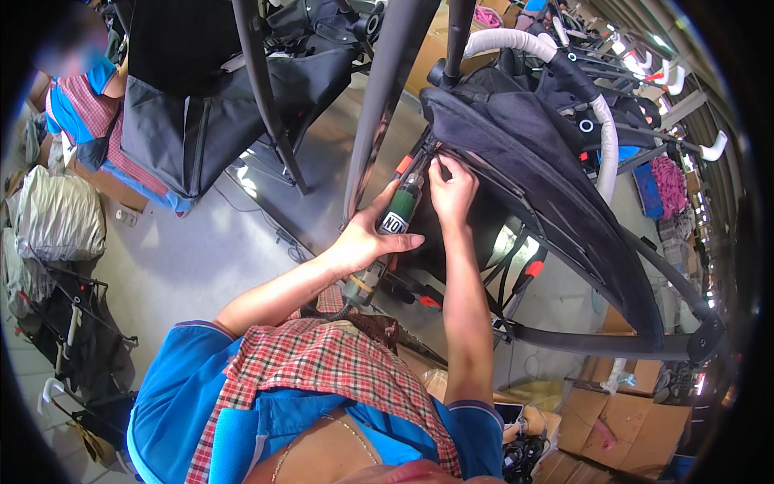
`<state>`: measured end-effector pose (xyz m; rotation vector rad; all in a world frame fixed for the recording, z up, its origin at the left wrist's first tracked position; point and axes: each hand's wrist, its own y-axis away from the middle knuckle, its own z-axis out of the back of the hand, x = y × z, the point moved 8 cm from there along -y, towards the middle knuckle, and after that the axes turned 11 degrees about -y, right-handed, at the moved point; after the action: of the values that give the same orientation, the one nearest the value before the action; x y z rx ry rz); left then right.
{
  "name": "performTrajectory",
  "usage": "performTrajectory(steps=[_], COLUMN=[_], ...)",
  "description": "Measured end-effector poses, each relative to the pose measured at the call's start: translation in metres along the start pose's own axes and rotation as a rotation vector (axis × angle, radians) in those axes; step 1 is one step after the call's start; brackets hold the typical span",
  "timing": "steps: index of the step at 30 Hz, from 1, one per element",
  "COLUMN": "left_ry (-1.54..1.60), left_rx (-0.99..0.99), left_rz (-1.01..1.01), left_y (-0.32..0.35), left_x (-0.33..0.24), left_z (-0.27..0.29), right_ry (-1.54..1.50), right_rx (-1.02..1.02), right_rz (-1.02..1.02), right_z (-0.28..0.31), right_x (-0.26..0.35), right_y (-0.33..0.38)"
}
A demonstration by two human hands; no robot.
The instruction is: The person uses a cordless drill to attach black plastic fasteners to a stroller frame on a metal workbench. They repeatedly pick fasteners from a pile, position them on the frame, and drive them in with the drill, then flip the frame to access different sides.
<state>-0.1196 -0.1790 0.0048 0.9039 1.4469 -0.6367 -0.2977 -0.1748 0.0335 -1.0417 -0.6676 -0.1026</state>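
My left hand [360, 242] is wrapped around a green electric screwdriver [402, 203], its thumb lying across the body. The tool's tip points up and away from me, toward the frame of a black stroller [524, 145]. Beside that tip, my right hand [454, 192] has its thumb and fingertips pinched together at the edge of the stroller's dark fabric. What lies between those fingertips is too small to make out. The stroller is tilted, with its grey tube [387, 97] rising past my left hand. The exact spot where the bit meets the frame is hidden.
Another black stroller [181, 129] stands ahead on the left, near a person in a checked apron [93, 105]. White wrapped bundles [60, 214] sit at the far left. Cardboard boxes [625, 423] are at the lower right. Several stroller frames with pale handles [605, 137] crowd the right.
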Motion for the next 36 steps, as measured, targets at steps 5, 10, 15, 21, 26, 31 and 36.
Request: performTrajectory(steps=[5,10,15,21,26,31,36], left_ry=[-0.008,-0.011,-0.014,-0.028,-0.040,-0.081,0.016], left_rx=[0.001,0.003,-0.015,-0.005,-0.006,-0.011,0.051], left_rz=[0.007,0.014,0.004,0.005,-0.001,-0.086,-0.009], left_y=[-0.001,-0.001,-0.001,-0.003,-0.004,-0.004,-0.001], left_x=[0.003,0.002,0.002,0.002,0.007,0.009,0.006], left_z=[0.002,0.001,0.001,0.002,0.004,0.008,0.002], right_ry=[-0.021,-0.054,-0.056,-0.074,-0.088,-0.145,-0.082], right_rx=[0.000,-0.008,-0.012,-0.082,-0.109,-0.143,-0.239], right_rz=[-0.062,-0.044,-0.070,-0.050,-0.073,-0.004,0.035], right_z=[-0.001,-0.001,-0.001,-0.002,-0.001,-0.001,0.004], right_x=[-0.006,-0.008,-0.008,-0.012,-0.019,-0.007,-0.012], right_y=[0.002,0.003,0.003,0.005,0.009,0.009,0.015])
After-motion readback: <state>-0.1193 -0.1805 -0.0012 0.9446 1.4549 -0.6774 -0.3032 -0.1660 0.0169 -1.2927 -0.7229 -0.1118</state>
